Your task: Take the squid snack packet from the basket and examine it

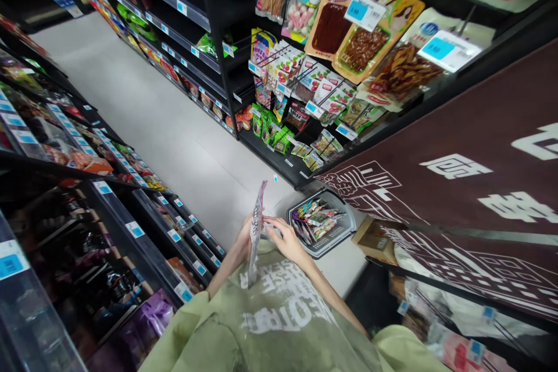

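1. Left hand [244,235] closed on a flat bag [256,231], which stands nearly edge-on to the camera in front of the person's shirt [209,334]; fingers partly hidden behind it.
2. Floor [161,122]: pale, smooth, runs up a shop aisle between two rows of dark shelves.
3. Left shelves [115,218]: packets and blue-and-white price tags, some goods too dark to tell.
4. Right rack [224,64]: snack packs [331,17] hang on hooks, more tags; small green packets [270,128] near the bottom.
5. Brown panel [418,133] with white characters and line drawings, right of the rack packs.
6. Basket [344,225] on the floor, just ahead and right of the hands; several colorful packets [316,215] inside, loosely piled.
7. Cardboard box [372,239] beside the basket; contents unclear.
8. Right hand [285,239] half open, fingers bent, tips at the bag; cannot tell whether it pinches it.
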A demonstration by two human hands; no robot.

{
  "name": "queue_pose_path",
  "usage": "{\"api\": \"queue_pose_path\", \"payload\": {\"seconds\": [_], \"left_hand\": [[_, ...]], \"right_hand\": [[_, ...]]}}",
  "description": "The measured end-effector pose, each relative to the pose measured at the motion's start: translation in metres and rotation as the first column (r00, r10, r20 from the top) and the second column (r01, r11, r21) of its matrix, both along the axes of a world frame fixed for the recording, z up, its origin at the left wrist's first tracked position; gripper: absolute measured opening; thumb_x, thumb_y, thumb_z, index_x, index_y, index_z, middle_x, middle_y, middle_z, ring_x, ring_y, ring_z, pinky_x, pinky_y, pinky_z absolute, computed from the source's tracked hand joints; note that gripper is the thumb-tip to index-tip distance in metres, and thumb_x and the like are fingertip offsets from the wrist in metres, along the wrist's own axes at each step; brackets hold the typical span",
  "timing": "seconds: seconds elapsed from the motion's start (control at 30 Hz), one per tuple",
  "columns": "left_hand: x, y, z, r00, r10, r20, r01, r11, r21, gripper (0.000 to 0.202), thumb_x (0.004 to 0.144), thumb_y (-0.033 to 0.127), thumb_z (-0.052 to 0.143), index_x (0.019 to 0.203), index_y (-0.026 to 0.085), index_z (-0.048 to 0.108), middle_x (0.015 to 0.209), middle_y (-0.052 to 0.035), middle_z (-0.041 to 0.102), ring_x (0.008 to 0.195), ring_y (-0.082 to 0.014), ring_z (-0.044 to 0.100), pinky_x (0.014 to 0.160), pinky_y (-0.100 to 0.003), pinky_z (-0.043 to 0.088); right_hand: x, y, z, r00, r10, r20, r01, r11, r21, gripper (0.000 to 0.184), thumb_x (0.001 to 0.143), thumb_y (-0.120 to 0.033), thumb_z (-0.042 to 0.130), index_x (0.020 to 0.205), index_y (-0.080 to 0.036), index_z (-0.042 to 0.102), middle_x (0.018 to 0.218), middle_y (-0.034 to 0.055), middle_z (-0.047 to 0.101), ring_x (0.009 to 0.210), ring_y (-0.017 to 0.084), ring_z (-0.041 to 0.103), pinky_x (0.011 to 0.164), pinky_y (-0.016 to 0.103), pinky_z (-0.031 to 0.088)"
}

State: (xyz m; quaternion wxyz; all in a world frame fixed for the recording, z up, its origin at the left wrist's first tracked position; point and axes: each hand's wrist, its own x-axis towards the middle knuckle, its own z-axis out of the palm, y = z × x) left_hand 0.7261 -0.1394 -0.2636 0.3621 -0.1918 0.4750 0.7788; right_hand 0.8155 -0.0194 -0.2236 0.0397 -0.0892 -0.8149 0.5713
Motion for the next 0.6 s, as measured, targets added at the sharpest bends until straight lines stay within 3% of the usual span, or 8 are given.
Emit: {"api": "queue_pose_path", "payload": {"seconds": [0.1,0.27,0.47,0.6], "left_hand": [[-0.006,0.002,-0.003,0.999,0.033,-0.018,-0.033,0.999,0.036,0.03,0.065,0.042,0.085,0.077,0.019,0.069,0.07,0.0013,0.067,0.063,-0.012,0.06,0.061,-0.024,0.048],[-0.018,0.001,-0.001,0.968,0.223,-0.11,-0.228,0.973,-0.031,0.037,0.065,0.046,0.083,0.083,0.02,0.065,0.083,0.0014,0.069,0.077,-0.0121,0.065,0.073,-0.023,0.05],[-0.023,-0.01,0.005,0.959,0.154,-0.238,-0.178,0.981,-0.08,0.036,0.067,0.046,0.082,0.08,0.02,0.061,0.08,0.0008,0.068,0.072,-0.0116,0.063,0.069,-0.022,0.049],[-0.024,-0.012,0.003,0.959,0.124,-0.256,-0.162,0.978,-0.132,0.038,0.063,0.047,0.084,0.072,0.019,0.059,0.068,0.0024,0.064,0.061,-0.0096,0.057,0.06,-0.02,0.043]], "right_hand": [[0.002,0.001,-0.003,0.999,-0.04,0.025,0.042,0.995,-0.091,0.041,0.102,-0.042,0.034,0.117,-0.024,0.067,0.116,0.0079,0.069,0.109,0.021,0.063,0.098,0.035,0.046],[0.009,0.009,-0.023,0.959,-0.231,0.166,0.254,0.958,-0.134,0.063,0.097,-0.062,0.026,0.082,-0.018,0.069,0.078,0.0074,0.069,0.075,0.021,0.062,0.075,0.032,0.049],[0.014,0.011,-0.037,0.903,-0.35,0.25,0.424,0.82,-0.385,0.066,0.092,-0.07,0.031,0.087,-0.018,0.071,0.075,0.0063,0.069,0.072,0.022,0.061,0.07,0.032,0.05],[0.011,0.015,-0.036,0.863,-0.443,0.245,0.501,0.816,-0.289,0.054,0.088,-0.065,0.049,0.065,-0.017,0.06,0.061,0.001,0.058,0.058,0.015,0.05,0.058,0.026,0.042]]}}
